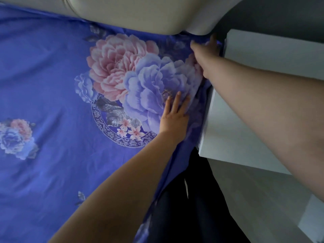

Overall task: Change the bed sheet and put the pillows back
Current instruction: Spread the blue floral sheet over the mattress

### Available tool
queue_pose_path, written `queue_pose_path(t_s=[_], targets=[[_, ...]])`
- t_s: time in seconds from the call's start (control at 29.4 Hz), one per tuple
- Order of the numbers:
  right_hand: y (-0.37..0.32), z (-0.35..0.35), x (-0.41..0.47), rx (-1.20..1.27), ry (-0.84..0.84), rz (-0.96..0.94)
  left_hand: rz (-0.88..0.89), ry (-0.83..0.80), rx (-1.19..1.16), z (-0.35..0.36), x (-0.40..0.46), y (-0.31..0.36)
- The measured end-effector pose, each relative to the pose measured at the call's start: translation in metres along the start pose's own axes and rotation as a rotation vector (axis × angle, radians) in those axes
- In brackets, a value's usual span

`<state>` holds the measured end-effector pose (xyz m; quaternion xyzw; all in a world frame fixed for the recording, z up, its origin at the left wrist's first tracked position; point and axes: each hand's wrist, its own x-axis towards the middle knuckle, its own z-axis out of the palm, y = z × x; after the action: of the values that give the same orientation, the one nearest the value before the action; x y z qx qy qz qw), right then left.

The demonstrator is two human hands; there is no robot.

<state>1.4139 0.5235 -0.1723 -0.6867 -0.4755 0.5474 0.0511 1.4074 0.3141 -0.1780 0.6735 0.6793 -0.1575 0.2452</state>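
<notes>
The blue cotton bed sheet printed with large pink and lilac peonies (pixel 52 81) lies spread over the mattress, its long edge running down the bed's right side, where it drapes towards the floor beside the white bedside cabinet (pixel 263 71); the corner yet to be settled sits at the far right, under the cream padded headboard (pixel 131 13). The right hand (pixel 206 50) is the nearer to that corner, reaching into the gap between headboard and cabinet; its fingers are mostly hidden in the cloth, so I cannot tell whether they pinch it. The left hand (pixel 173 114) rests flat on the sheet nearer the person, fingers straight and close together, pointing towards the headboard; it probably pins the cloth while the right tucks.
</notes>
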Motion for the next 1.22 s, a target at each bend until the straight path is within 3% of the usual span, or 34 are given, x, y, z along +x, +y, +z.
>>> queue_pose_path(t_s=[0.07,0.14,0.2,0.27,0.34,0.48,0.61,0.71,0.85,1.02,1.09,1.22], targets=[[-0.001,0.009,0.01,0.097,-0.063,0.06,0.063,-0.107,0.099,0.009,0.003,0.0],[0.006,0.009,0.014,0.212,-0.222,0.259,0.072,-0.147,0.149,0.012,0.007,0.001],[0.021,0.013,0.017,0.1,-0.178,0.317,0.077,-0.117,0.112,0.016,0.008,0.001],[0.044,0.018,-0.004,-0.191,0.037,0.028,0.061,0.007,-0.053,0.017,0.006,0.003],[0.074,0.026,-0.052,-0.292,0.133,-0.308,0.026,0.168,-0.275,0.013,-0.003,0.003],[0.132,0.041,-0.126,-0.409,0.014,-0.581,-0.057,0.538,-0.487,0.028,-0.056,-0.003],[0.167,0.061,-0.184,-0.674,-0.062,-0.799,-0.359,0.595,-0.505,0.08,-0.147,-0.009],[0.191,0.083,-0.224,-0.878,-0.194,-0.882,-0.595,0.522,-0.52,0.12,-0.212,-0.01],[0.239,0.118,-0.284,-1.188,-0.484,-0.831,-0.854,0.183,-0.578,0.175,-0.313,-0.012],[0.309,0.141,-0.357,-1.416,-0.692,-0.884,-1.096,-0.052,-0.897,0.243,-0.421,0.014],[0.329,0.146,-0.38,-1.456,-0.754,-0.895,-1.132,-0.047,-1.03,0.266,-0.451,0.031],[0.362,0.156,-0.426,-1.453,-0.882,-0.802,-1.224,0.128,-1.129,0.297,-0.492,0.067]])
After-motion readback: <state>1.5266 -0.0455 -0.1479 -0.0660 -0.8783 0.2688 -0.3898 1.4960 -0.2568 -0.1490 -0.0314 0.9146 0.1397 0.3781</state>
